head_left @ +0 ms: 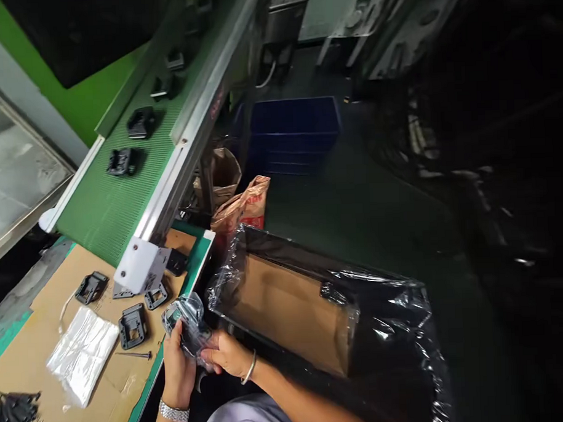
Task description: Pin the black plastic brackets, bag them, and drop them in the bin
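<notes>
Both my hands hold a black plastic part in a clear plastic bag [186, 322] just off the table's right edge. My left hand [176, 362] wraps the bag from below and wears a metal watch. My right hand [226, 354], with a bangle on the wrist, pinches the bag's right side. Right beside them stands a cardboard box [289, 309] lined with a clear plastic bag, open at the top. Three more black parts [133, 326] lie on the cardboard-covered table [32, 355] near my left hand.
A stack of clear bags [83, 353] and a pile of black screws [11, 414] lie on the table. A green conveyor belt [106, 205] carries several black parts toward the table. A blue crate [292, 133] and brown paper bags [239, 203] stand on the floor.
</notes>
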A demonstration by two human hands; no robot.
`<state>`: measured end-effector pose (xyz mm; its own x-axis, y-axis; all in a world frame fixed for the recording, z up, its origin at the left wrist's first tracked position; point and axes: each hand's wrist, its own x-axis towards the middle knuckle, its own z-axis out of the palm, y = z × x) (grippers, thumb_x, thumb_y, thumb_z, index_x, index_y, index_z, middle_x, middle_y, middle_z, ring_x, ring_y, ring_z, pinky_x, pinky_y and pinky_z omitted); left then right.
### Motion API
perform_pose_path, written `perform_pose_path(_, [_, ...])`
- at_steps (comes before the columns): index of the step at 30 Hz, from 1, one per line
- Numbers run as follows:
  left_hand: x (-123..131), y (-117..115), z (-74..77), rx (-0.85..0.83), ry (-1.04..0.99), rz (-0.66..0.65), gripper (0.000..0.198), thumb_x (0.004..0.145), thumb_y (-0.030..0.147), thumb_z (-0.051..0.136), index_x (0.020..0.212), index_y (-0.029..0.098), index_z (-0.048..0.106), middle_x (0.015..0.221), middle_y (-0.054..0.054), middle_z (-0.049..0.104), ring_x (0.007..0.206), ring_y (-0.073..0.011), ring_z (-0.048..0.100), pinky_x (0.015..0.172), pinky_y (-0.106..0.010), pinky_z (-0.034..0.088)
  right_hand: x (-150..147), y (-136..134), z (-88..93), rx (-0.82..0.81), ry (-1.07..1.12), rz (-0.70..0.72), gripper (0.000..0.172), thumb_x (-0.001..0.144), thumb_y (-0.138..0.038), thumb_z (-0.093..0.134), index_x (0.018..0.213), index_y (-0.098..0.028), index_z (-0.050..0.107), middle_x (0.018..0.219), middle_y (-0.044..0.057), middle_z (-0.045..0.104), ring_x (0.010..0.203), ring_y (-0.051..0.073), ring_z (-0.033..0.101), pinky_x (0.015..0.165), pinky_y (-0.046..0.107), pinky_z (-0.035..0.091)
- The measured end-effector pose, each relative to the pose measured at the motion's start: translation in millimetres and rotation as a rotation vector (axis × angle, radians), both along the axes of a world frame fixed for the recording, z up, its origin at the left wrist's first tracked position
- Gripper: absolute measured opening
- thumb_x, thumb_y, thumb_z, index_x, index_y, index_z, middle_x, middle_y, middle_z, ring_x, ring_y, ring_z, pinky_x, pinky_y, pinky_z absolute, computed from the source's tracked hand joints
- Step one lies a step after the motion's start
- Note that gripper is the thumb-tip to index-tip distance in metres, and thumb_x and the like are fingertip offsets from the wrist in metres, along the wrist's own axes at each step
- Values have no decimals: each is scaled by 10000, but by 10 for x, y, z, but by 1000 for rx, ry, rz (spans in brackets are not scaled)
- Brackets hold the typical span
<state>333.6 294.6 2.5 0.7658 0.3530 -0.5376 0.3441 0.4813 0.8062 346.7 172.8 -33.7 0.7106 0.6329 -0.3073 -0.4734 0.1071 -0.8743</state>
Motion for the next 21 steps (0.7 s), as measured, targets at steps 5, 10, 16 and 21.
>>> perform_pose_path(5, [227, -408, -43, -286, 264, -437, 297, 562, 377, 714, 673, 119, 616, 618, -42, 630, 603, -166, 592, 629, -318, 478, 136, -559, -193, 104, 423, -16, 215, 518, -297, 659, 550, -144, 511, 434, -32, 508, 325, 48, 385, 331, 166, 264])
perform_pose_path(10, [414, -756, -128, 124, 185, -807, 395, 641, 430, 659, 893, 130, 613, 799, -57, 665, 742, -192, 605, 707, -330, 474, 128, -1004, -265, 243, 571, -393, 154, 503, -250, 621, 538, -139, 521, 477, -27, 504, 429, 70, 454, 442, 191, 366])
perform_pose_path(16, [695, -1263, -720, 698, -3, -1159, 444, 681, 482, 573, 932, 117, 606, 936, -134, 656, 921, -274, 585, 870, -426, 430, -82, -1365, -706, 223, 429, -776, 328, 503, -319, 724, 751, -158, 583, 661, -13, 578, 620, 106, 521, 593, 228, 407])
perform_pose_path(21, [584, -1531, -1345, 1023, -173, -1189, 561, 739, 473, 492, 1150, 91, 494, 1033, -171, 612, 981, -262, 564, 870, -447, 441, 120, -2101, -1569, -85, 568, -1171, 360, 589, -457, 695, 627, -153, 507, 553, -25, 505, 497, 94, 483, 503, 242, 423])
